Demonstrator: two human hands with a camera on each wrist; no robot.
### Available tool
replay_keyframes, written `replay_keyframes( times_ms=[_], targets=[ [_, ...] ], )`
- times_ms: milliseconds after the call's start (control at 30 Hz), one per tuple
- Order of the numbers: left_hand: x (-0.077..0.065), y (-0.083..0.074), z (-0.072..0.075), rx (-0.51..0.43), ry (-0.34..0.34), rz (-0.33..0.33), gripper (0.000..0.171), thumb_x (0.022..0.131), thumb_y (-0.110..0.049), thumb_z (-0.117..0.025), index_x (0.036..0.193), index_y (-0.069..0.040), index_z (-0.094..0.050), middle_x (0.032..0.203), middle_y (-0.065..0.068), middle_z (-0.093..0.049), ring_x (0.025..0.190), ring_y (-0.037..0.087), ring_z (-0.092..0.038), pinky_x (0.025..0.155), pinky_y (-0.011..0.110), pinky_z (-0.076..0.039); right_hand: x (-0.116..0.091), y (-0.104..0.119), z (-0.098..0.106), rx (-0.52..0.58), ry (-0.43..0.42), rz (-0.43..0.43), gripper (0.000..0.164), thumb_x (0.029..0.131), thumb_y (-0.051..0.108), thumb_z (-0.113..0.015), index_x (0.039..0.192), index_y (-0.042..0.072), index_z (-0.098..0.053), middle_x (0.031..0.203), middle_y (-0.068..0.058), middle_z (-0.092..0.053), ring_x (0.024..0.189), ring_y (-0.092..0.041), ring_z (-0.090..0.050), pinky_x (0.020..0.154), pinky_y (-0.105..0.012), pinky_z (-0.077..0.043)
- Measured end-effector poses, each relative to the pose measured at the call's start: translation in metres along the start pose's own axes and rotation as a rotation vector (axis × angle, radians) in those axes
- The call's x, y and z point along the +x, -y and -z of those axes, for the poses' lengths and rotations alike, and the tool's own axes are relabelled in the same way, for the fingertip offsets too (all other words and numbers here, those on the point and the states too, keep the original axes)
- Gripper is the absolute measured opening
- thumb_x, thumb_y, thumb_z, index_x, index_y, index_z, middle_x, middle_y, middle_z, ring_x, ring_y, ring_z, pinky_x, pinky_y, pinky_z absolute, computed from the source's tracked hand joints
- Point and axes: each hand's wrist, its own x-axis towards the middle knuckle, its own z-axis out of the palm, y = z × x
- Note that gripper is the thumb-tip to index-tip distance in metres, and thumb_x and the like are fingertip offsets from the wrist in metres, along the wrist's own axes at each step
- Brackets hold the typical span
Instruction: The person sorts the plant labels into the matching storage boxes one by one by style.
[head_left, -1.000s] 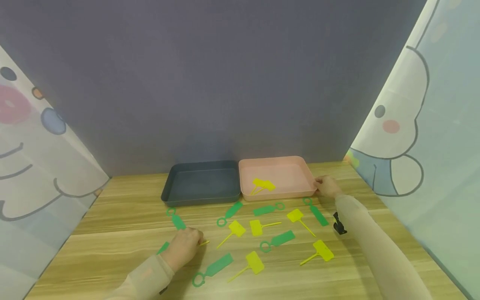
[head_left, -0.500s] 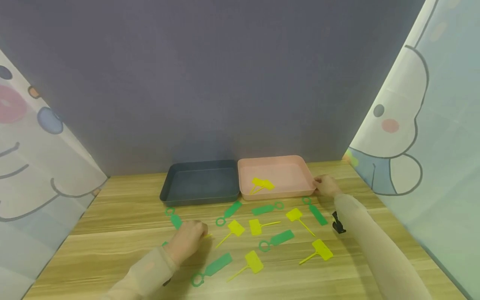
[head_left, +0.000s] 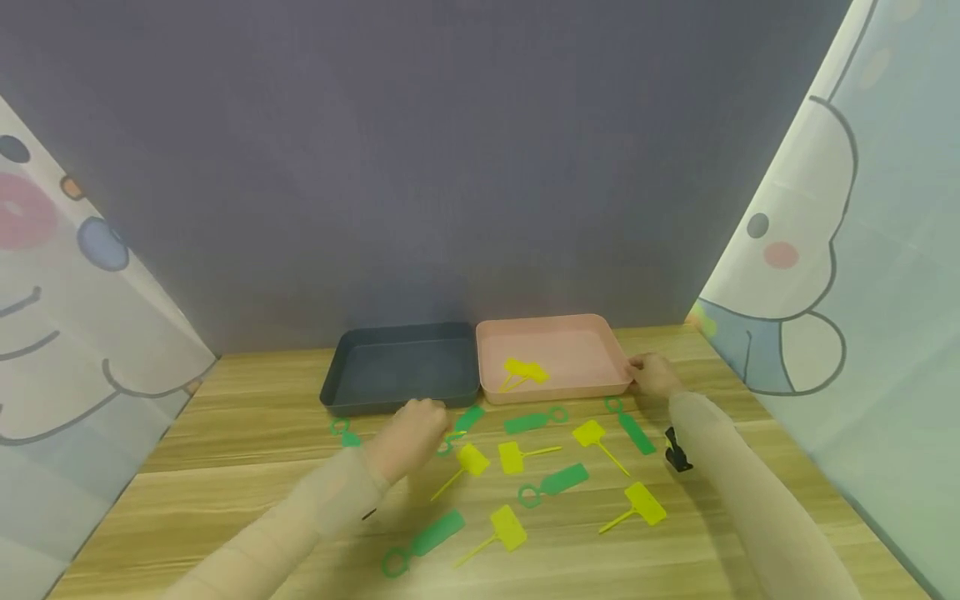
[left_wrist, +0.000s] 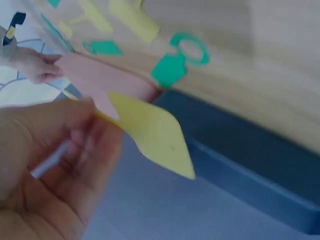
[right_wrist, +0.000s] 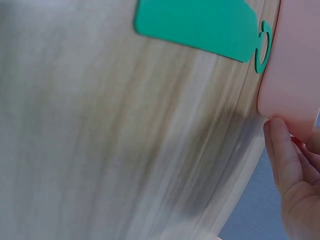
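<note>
My left hand is raised just in front of the dark blue tray. Between thumb and fingers it pinches the thin stem of a yellow plant label, whose flat head points away from the hand in the left wrist view. At the right end of the pink tray, my right hand holds the corner, with fingers against the outer wall and the thumb near the rim. Two yellow labels lie inside the pink tray. A green ring-ended tag lies near the right hand.
Several yellow labels and green tags are spread over the wooden table in front of the trays. A dark grey panel stands behind the trays, and printed cloths hang at both sides.
The left hand has lifted the yellow label and carried it forward and right, toward the trays. My right hand stays at the pink tray's corner.
</note>
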Motion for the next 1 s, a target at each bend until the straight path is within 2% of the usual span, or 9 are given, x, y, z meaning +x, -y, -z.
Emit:
replay_keyframes(
  times_ms=[67,167,233,333,567,733,833,1000],
  targets=[
    [0.011,-0.002,0.001,0.013,0.008,-0.048,0.024,0.078,0.002,-0.065,0.058,-0.007,-0.059,0.055,-0.002,-0.050,0.047,0.003,-0.035,0.042,0.008,-0.031,-0.001,-0.001,0.000,-0.006,-0.006,0.008,0.035,0.095,0.006,-0.041,0.118,-0.019,-0.045,0.112,-0.034,-0.055,0.085,-0.029,-0.066,0.074,-0.032,-0.055],
    [0.028,-0.006,0.001,0.027,-0.003,-0.140,0.003,0.078,-0.003,-0.068,0.074,-0.004,-0.068,0.067,0.003,-0.063,0.055,0.006,-0.057,0.050,0.007,-0.045,-0.001,-0.003,0.000,-0.009,-0.010,0.011,0.035,0.094,0.006,-0.041,0.118,-0.019,-0.045,0.113,-0.034,-0.055,0.084,-0.028,-0.066,0.074,-0.031,-0.055],
    [0.038,-0.011,0.002,0.067,-0.004,-0.198,0.008,0.076,-0.004,-0.069,0.084,-0.003,-0.069,0.073,0.005,-0.065,0.061,0.010,-0.064,0.056,0.008,-0.049,-0.001,-0.004,0.000,-0.015,-0.009,0.012,0.035,0.094,0.007,-0.041,0.118,-0.019,-0.045,0.113,-0.034,-0.055,0.084,-0.026,-0.066,0.074,-0.030,-0.055],
    [0.054,-0.017,0.002,0.104,0.001,-0.253,0.013,0.075,-0.003,-0.070,0.088,-0.004,-0.070,0.076,0.003,-0.065,0.065,0.010,-0.064,0.059,0.008,-0.049,-0.002,-0.004,0.000,-0.014,-0.014,0.013,0.035,0.094,0.006,-0.041,0.118,-0.019,-0.046,0.112,-0.034,-0.055,0.084,-0.026,-0.066,0.074,-0.031,-0.055],
    [0.094,-0.023,-0.002,0.115,-0.009,-0.295,0.014,0.076,-0.008,-0.070,0.089,-0.012,-0.071,0.079,-0.002,-0.063,0.068,0.007,-0.061,0.060,0.009,-0.050,-0.002,-0.001,0.000,-0.067,-0.033,0.040,0.032,0.094,0.006,-0.042,0.115,-0.015,-0.051,0.108,-0.030,-0.059,0.084,-0.025,-0.064,0.074,-0.034,-0.054],
    [0.121,-0.027,-0.012,0.117,-0.008,-0.352,0.015,0.076,-0.008,-0.069,0.091,-0.012,-0.070,0.085,-0.001,-0.065,0.076,0.008,-0.064,0.067,0.011,-0.050,-0.001,-0.004,-0.001,-0.083,-0.039,0.053,0.031,0.094,0.006,-0.042,0.113,-0.015,-0.053,0.103,-0.028,-0.062,0.079,-0.021,-0.063,0.070,-0.030,-0.053],
    [0.133,-0.028,-0.024,0.110,0.007,-0.346,0.015,0.076,-0.010,-0.070,0.090,-0.014,-0.070,0.085,-0.002,-0.065,0.076,0.008,-0.064,0.068,0.011,-0.050,0.000,-0.005,-0.002,-0.085,-0.047,0.050,0.030,0.094,0.006,-0.042,0.113,-0.014,-0.054,0.105,-0.028,-0.062,0.083,-0.024,-0.063,0.074,-0.033,-0.053],
    [0.147,-0.032,-0.039,0.066,0.052,-0.284,0.016,0.078,-0.011,-0.069,0.094,-0.015,-0.069,0.089,-0.003,-0.065,0.079,0.008,-0.064,0.069,0.010,-0.050,-0.002,-0.003,-0.002,-0.085,-0.054,0.047,0.030,0.093,0.006,-0.043,0.113,-0.013,-0.054,0.109,-0.029,-0.060,0.090,-0.029,-0.062,0.079,-0.038,-0.052]
  ],
)
